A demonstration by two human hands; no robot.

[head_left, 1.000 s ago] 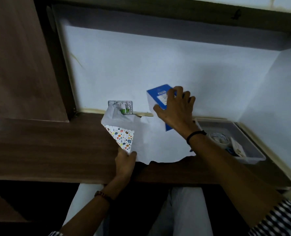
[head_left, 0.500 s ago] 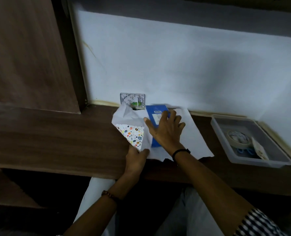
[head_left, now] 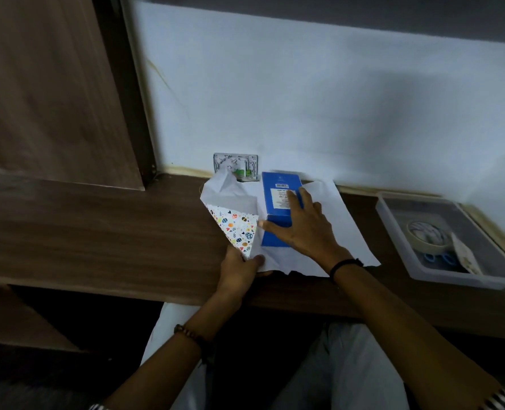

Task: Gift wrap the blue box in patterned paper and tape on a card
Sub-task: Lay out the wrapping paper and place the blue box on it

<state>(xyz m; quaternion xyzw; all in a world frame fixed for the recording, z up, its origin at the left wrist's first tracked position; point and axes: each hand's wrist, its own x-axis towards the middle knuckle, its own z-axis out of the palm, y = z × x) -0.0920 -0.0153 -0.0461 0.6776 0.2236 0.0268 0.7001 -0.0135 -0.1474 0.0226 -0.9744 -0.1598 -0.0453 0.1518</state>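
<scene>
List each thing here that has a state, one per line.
blue box: lying flat on the paper, label up, unwrapped.
patterned paper: spread white side up, left corner folded over, print showing.
left hand: pinches the folded corner.
right hand: pressed flat on the box, fingers spread.
bin: open-topped.
tape roll: flat in the bin.
card: leaning in the bin, not taped on.
scissors: in the bin, only handles visible.
</scene>
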